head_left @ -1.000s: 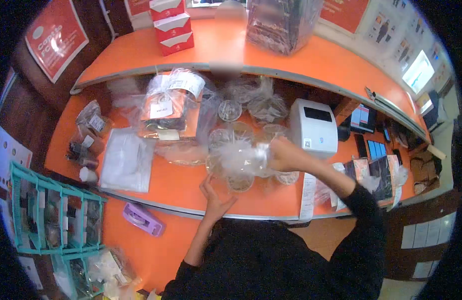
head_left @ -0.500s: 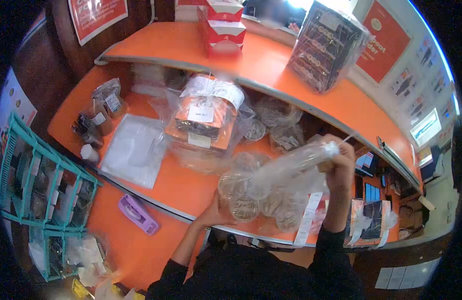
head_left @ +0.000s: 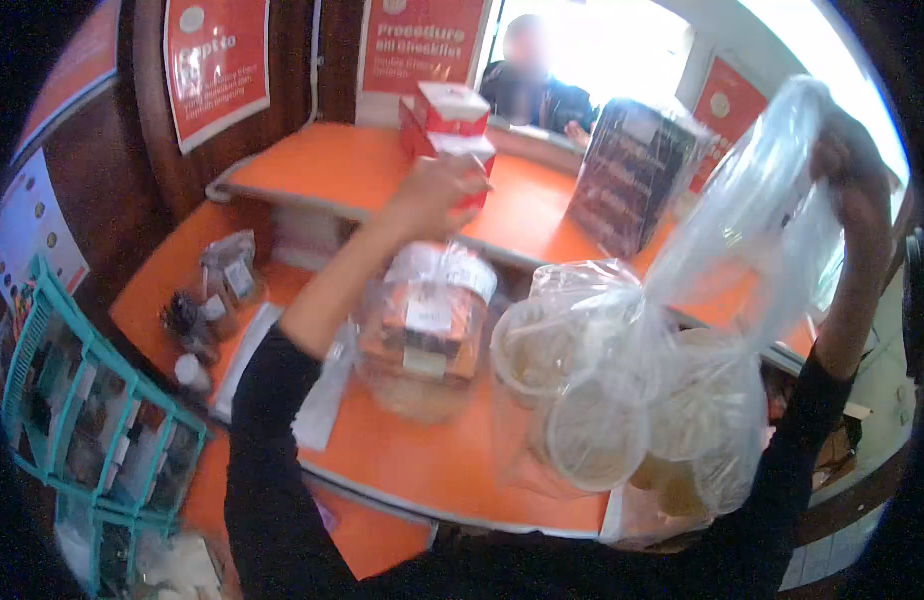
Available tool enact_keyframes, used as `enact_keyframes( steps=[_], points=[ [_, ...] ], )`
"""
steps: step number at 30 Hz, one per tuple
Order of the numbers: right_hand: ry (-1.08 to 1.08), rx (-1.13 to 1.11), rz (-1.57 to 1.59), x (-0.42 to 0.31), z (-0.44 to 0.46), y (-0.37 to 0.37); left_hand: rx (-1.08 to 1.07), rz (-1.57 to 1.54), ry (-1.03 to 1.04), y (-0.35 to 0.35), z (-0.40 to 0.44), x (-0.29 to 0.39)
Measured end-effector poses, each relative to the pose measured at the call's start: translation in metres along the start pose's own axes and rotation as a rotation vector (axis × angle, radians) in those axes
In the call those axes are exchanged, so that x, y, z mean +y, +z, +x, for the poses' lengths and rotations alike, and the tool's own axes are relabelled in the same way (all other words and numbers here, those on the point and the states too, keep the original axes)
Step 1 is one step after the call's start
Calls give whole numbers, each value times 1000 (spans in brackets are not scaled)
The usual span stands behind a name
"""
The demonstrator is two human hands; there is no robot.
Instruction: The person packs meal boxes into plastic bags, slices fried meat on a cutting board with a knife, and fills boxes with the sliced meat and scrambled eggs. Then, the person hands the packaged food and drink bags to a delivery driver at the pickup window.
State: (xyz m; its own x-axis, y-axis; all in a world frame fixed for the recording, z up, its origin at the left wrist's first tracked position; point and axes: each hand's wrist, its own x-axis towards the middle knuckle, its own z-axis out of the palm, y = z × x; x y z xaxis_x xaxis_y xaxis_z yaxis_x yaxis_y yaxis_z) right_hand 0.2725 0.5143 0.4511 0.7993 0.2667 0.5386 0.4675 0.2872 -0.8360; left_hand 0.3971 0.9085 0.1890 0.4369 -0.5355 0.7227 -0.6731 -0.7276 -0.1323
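Observation:
My right hand [head_left: 850, 150] is raised at the right, closed around the gathered top of a clear plastic bag [head_left: 707, 230]. Below it, round clear-sided tubs [head_left: 597, 430] show through the plastic, and a brownish content is visible near the bottom. My left hand [head_left: 432, 195] is above a bagged stack of orange boxes [head_left: 422, 330] with white labels, in front of red-and-white boxes [head_left: 452, 105]. Its fingers are curled together and blurred; what they hold, if anything, cannot be made out.
A black package in clear wrap [head_left: 632, 180] stands on the raised orange counter [head_left: 312, 160]. A person [head_left: 527, 80] is behind it. Teal baskets [head_left: 92, 420] stand at the left, near a white cup [head_left: 192, 372] and small bagged items [head_left: 232, 270].
My right hand has lifted the bag's top up and to the right, and the tubs look larger and nearer. My left hand has left the tubs and moved up over the orange boxes. The view has shifted.

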Motion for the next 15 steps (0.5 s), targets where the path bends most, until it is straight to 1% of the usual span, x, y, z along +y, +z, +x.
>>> enact_keyframes(
  steps=[1, 2, 3, 4, 5, 6, 7, 8, 10, 12, 14, 15],
  points=[
    [-158, 233, -174, 1, 10, 36, -130, 34, 61, 27, 15, -20],
    [-229, 299, -243, -10, 29, 40, -374, 325, 178, 35, 28, -19],
    [-295, 371, -314, -20, 47, 44, -413, 449, 221, 90, 29, -50],
    [-244, 284, -235, -32, 68, 37, -445, 611, 435, 102, 39, -60],
    [-188, 203, -158, -42, 85, 40, -342, 748, 413, 126, 39, -72],
    [-217, 201, -43, -45, 98, 42, -316, 857, 407, 148, 37, -86],
    [-247, 197, 72, -47, 106, 54, -343, 944, 410, 171, 36, -99],
    [-267, 181, 80, -49, 115, 56, -397, 997, 405, 199, 37, -114],
    [-214, 119, 57, -54, 138, 51, -509, 1032, 401, 259, 37, -153],
    [-154, 75, -16, -61, 163, 43, -287, 1159, 379, 175, 30, -125],
    [-444, -22, -236, -46, 206, 12, -76, 1229, 371, 173, 3, -142],
    [-600, 85, -412, -29, 206, 27, -84, 1289, 469, 217, -7, -193]
  ],
)
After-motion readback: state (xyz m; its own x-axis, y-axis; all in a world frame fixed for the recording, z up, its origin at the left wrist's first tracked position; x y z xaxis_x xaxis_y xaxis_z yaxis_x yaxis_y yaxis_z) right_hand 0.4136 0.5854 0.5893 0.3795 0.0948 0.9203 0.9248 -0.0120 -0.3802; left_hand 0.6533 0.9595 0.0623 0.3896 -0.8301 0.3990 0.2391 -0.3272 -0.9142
